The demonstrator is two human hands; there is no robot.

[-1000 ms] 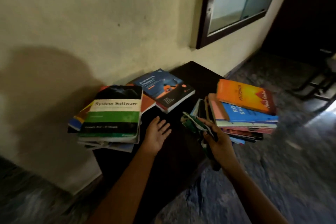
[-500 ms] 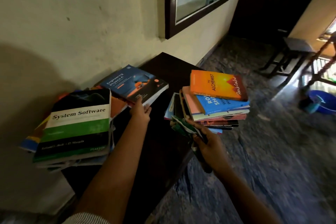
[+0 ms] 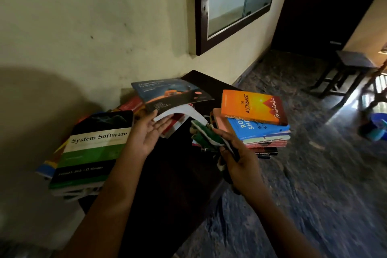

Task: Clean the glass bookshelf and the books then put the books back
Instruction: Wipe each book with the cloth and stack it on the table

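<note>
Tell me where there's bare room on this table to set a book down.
The table's middle strip, between the System Software stack and the Alchemist stack, is bare, as is the far corner. Both sides are crowded.

The black, white and green paperback (image 3: 94,148) atop the left stack reads "System Software"; its author line is too blurred. The orange paperback (image 3: 253,107) atop the right stack reads "THE ALCHEMIST" and "Paulo Coelho". The blue book (image 3: 259,130) beneath shows only "RO", "SH", "WH"

The dark table (image 3: 178,184) bears a left book stack (image 3: 92,148); a right book stack (image 3: 257,125) too.
</note>
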